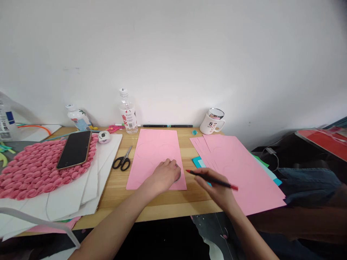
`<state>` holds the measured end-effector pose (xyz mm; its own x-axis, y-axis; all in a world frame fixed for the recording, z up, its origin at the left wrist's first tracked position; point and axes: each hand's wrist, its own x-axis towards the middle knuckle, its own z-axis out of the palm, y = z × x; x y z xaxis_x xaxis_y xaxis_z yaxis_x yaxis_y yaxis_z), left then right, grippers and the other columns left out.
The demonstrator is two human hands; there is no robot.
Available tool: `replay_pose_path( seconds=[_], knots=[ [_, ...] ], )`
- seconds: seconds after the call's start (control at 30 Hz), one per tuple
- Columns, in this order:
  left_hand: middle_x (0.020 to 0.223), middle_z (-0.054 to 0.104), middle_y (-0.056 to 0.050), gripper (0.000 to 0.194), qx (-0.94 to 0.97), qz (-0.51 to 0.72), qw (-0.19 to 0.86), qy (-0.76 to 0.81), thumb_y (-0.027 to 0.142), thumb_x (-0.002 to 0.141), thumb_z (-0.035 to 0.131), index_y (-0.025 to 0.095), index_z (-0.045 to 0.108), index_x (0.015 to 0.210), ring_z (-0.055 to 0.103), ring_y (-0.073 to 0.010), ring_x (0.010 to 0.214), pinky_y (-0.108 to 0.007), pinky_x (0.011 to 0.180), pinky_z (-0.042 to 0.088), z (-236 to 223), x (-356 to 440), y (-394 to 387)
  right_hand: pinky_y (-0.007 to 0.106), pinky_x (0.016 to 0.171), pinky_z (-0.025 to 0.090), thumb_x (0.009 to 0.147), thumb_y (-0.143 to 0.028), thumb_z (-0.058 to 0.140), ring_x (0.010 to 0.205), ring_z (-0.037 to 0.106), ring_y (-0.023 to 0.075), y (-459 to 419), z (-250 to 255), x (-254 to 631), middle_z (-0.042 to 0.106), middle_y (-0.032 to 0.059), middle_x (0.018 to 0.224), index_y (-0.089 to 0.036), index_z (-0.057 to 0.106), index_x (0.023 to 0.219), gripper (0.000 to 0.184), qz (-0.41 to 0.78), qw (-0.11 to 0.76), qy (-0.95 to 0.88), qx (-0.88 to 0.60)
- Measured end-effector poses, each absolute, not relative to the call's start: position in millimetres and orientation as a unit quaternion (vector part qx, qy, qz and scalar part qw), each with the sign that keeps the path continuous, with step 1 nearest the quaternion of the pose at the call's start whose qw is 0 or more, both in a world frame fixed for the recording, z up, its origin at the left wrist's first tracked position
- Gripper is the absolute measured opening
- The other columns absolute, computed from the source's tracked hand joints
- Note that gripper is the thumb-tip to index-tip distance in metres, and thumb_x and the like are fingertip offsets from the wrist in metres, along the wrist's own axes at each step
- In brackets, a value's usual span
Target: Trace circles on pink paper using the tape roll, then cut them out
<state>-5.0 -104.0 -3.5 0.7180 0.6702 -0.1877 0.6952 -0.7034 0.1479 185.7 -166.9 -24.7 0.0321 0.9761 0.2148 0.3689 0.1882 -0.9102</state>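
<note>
A sheet of pink paper (143, 169) lies on the wooden table with several faint circles drawn on it. Near its lower right corner, my left hand (166, 176) is closed over a round, dark-edged disc (178, 173) and holds it against the sheet; most of the disc is hidden under my fingers. My right hand (217, 186) grips a black pen (214, 180) with a red tip and red end. The tip is just right of the sheet, apart from the disc. Left of the sheet are black-handled scissors (123, 161).
More pink sheets (244, 173) lie at right, overhanging the table's front edge. A white mug (212, 122), a water bottle (128, 113) and dark pens (168, 126) line the wall. At left, a phone (75, 149) rests on pink petal-like pieces (35, 169) over white sheets.
</note>
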Motion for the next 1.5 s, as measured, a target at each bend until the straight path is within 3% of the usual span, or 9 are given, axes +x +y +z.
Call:
replay_pose_path(
  seconds=[0.17,0.3,0.4,0.57,0.77,0.93,1.1,1.27,1.5],
  knots=[
    [0.105,0.054,-0.015,0.026,0.918,-0.060,0.078,0.383,-0.002,0.079,0.037,0.011,0.054,0.094,0.049,-0.0260,0.097,-0.040,0.083,0.042,-5.6,1.7,-117.0,0.034,0.073,0.056,0.078,-0.039,0.062,0.076,0.068,0.0186,-113.2,-5.9,175.2,0.071,0.0066,0.082,-0.016,0.063,0.090,0.026,0.411,0.475,-0.580,-0.518],
    [0.120,0.051,-0.021,0.034,0.907,-0.061,0.065,0.412,-0.001,0.081,0.036,0.009,0.050,0.110,0.046,-0.0330,0.115,-0.051,0.093,0.038,-11.9,6.8,-122.3,0.030,0.072,0.054,0.081,-0.025,0.056,0.078,0.068,0.0164,-83.2,4.9,138.9,0.069,0.0049,0.082,-0.015,0.059,0.088,0.013,0.488,0.380,-0.656,-0.433],
    [0.134,0.044,-0.022,0.045,0.900,-0.047,0.091,0.423,-0.002,0.081,0.034,0.010,0.043,0.123,0.038,-0.0323,0.128,-0.054,0.101,0.032,-17.5,8.8,-122.5,0.027,0.070,0.051,0.081,-0.017,0.054,0.077,0.065,0.0145,-71.9,9.3,113.6,0.068,0.0038,0.084,-0.016,0.057,0.091,0.010,0.458,0.279,-0.745,-0.396],
    [0.131,0.049,-0.021,0.051,0.886,-0.065,0.145,0.435,-0.004,0.077,0.032,0.008,0.039,0.127,0.047,-0.0293,0.122,-0.047,0.100,0.038,-18.6,9.9,-120.7,0.024,0.062,0.044,0.079,-0.016,0.060,0.071,0.059,0.0137,-61.2,16.0,88.6,0.065,0.0026,0.079,-0.015,0.058,0.084,0.005,0.354,0.088,-0.860,-0.356],
    [0.124,0.056,-0.018,0.054,0.890,-0.071,0.103,0.439,-0.001,0.074,0.036,0.011,0.039,0.127,0.054,-0.0328,0.114,-0.050,0.093,0.043,-23.5,10.9,-119.6,0.021,0.051,0.033,0.075,-0.018,0.065,0.060,0.049,0.0103,-52.3,15.9,76.5,0.059,-0.0017,0.069,-0.016,0.055,0.069,0.011,0.308,-0.016,-0.905,-0.295],
    [0.116,0.061,-0.015,0.048,0.877,-0.071,0.136,0.456,-0.003,0.075,0.035,0.013,0.046,0.120,0.058,-0.0304,0.107,-0.046,0.092,0.044,-22.3,16.3,-115.1,0.021,0.051,0.030,0.074,-0.020,0.066,0.058,0.047,0.0104,-48.9,8.7,72.9,0.059,-0.0020,0.067,-0.018,0.056,0.067,0.012,0.267,-0.035,-0.919,-0.289],
    [0.123,0.054,-0.021,0.048,0.870,-0.113,0.120,0.465,-0.003,0.078,0.035,0.007,0.044,0.124,0.053,-0.0336,0.114,-0.048,0.095,0.041,-11.0,18.5,-116.5,0.021,0.051,0.030,0.074,-0.022,0.065,0.059,0.049,0.0109,-44.8,5.1,72.5,0.060,-0.0014,0.067,-0.018,0.053,0.066,0.014,0.269,-0.021,-0.913,-0.307],
    [0.130,0.048,-0.023,0.044,0.889,-0.128,0.077,0.433,-0.001,0.078,0.036,0.006,0.048,0.120,0.046,-0.0374,0.119,-0.051,0.094,0.039,-0.7,12.3,-121.5,0.020,0.052,0.033,0.074,-0.021,0.063,0.059,0.051,0.0097,-31.6,-1.5,76.0,0.063,-0.0009,0.069,-0.018,0.048,0.065,0.017,0.308,0.037,-0.877,-0.367],
    [0.120,0.051,-0.023,0.037,0.905,-0.128,0.010,0.407,0.005,0.079,0.044,0.004,0.051,0.115,0.050,-0.0329,0.107,-0.046,0.089,0.039,-5.0,9.3,-124.1,0.021,0.052,0.033,0.069,-0.020,0.064,0.062,0.054,0.0118,-9.7,-15.3,96.1,0.065,0.0000,0.069,-0.018,0.049,0.064,0.016,0.274,0.119,-0.821,-0.486]
  ],
)
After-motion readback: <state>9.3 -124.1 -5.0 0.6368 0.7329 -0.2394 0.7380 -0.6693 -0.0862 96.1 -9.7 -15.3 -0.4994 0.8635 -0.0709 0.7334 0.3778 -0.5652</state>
